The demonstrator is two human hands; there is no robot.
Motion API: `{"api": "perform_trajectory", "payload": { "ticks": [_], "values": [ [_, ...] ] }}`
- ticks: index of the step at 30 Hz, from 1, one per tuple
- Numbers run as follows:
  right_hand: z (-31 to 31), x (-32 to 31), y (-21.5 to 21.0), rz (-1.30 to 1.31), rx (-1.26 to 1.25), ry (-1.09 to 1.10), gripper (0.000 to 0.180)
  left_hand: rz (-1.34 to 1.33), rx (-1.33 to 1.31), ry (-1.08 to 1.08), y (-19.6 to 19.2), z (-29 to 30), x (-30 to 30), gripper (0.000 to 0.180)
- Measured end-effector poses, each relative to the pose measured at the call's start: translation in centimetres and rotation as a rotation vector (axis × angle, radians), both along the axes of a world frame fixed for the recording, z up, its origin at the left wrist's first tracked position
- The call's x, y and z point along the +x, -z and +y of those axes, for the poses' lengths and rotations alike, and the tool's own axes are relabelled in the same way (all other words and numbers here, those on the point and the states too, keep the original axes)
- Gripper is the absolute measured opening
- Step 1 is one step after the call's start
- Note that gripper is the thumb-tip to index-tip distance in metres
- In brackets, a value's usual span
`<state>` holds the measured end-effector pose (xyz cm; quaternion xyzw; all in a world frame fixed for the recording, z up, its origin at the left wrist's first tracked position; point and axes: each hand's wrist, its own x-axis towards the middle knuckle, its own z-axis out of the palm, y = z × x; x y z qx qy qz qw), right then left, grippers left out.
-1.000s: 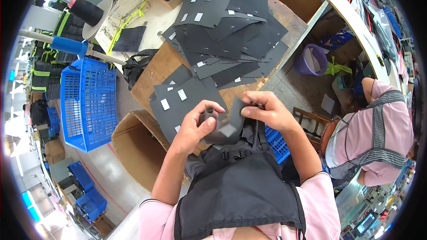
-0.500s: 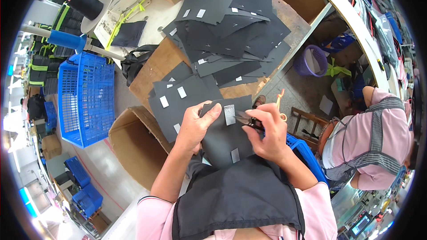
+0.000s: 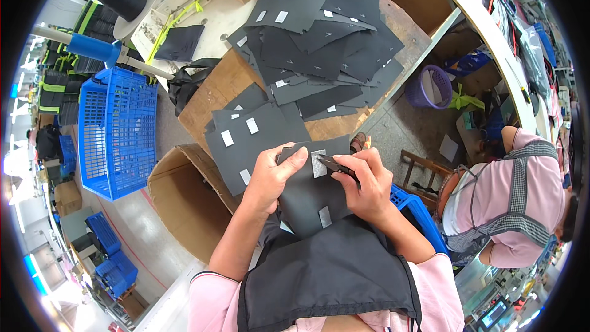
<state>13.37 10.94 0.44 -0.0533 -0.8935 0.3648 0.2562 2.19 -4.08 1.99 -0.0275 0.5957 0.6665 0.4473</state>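
Note:
Between the thumb and fingers of my left hand point(image 3: 275, 175), the top edge of a black fabric panel point(image 3: 310, 200) is pinched, and the panel hangs toward my lap. It carries a light grey patch point(image 3: 319, 166) near the top and another patch point(image 3: 324, 216) lower down. My right hand point(image 3: 367, 185) grips dark thread snips point(image 3: 335, 165), their points at the right edge of the upper patch. The lower part of the snips is hidden in my fingers. Another black panel point(image 3: 264, 150) with white patches lies just beyond my left hand.
A large pile of black panels point(image 3: 307, 55) covers the wooden board point(image 3: 212, 95). An open cardboard box point(image 3: 184, 206) stands at left, near a blue crate point(image 3: 117, 138). Rightward are a purple basket point(image 3: 424, 89), a wooden stool point(image 3: 424, 169) and a person in pink point(image 3: 504, 197).
My right hand has turned and shifted slightly left, bringing the snips' points over the upper patch's edge. The orange cord and yellow ring beside that hand are mostly out of sight now.

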Motion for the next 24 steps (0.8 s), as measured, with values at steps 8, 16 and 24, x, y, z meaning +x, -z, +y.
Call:
{"api": "perform_trajectory", "payload": {
  "ticks": [8, 16, 24],
  "values": [
    [-0.4, 0.3, 1.1, 0.004, -0.043, 0.017, 0.031, -0.091, -0.001, 0.019, 0.2, -0.1, -0.2, 0.024],
    [-0.2, 0.1, 0.6, 0.005, -0.039, -0.012, 0.032, -0.106, -0.001, 0.045, 0.3, -0.1, -0.3, 0.024],
    [-0.4, -0.7, 0.7, -0.058, -0.135, -0.001, 0.026, -0.145, -0.017, 0.054, 1.2, -0.8, -0.9, 0.027]
  ]
}}
